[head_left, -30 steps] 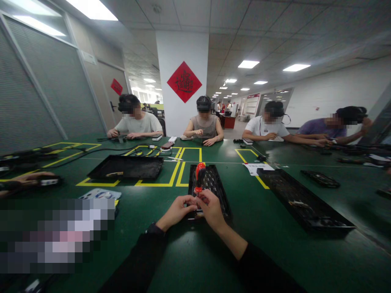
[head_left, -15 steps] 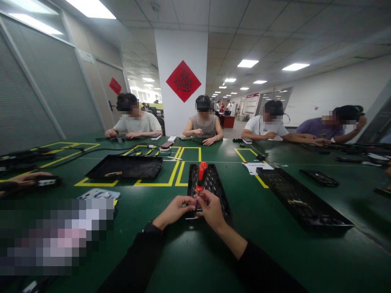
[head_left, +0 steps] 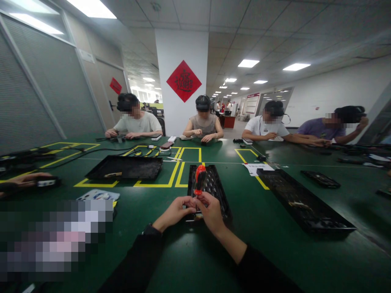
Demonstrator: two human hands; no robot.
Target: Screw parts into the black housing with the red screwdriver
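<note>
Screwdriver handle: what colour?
The screwdriver handle is red and black; it shows best in the head view.

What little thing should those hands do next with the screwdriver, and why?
Maybe move the right hand up onto the screwdriver handle: it stands roughly upright above the black tray, and that hand and the left hand are both below it.

Office: ceiling panel lights (head_left: 248, 63), glazed partition (head_left: 39, 77), worktable (head_left: 195, 256).
</note>
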